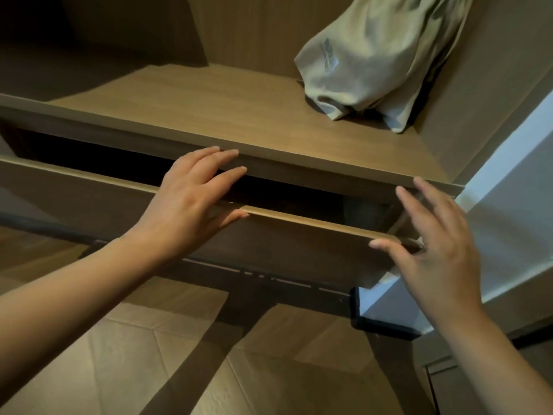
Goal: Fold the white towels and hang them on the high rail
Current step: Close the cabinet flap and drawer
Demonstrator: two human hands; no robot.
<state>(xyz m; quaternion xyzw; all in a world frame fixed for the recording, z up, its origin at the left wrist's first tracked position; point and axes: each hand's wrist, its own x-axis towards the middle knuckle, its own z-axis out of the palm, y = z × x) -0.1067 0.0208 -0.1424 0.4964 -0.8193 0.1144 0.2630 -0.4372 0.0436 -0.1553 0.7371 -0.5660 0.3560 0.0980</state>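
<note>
No towels or rail in view; I judge I'm hunting for them. The drawer [269,232] stands ajar, its inside too dark to read. My left hand [191,202] and right hand [434,250] lie open-fingered at its top edge, gripping nothing. Next: pull it wider.

A brown wooden wardrobe [254,28] fills the view. Its flat shelf [209,94] runs across the middle, and a pale cloth bag [374,55] sits on it at 1 o'clock. Just under the shelf a drawer [284,253] is pulled out a little, and the gap is dark inside. A white wall [514,205] looks bright at 3 o'clock. The wooden floor [149,354] lies at 6 o'clock, with long shadows.
</note>
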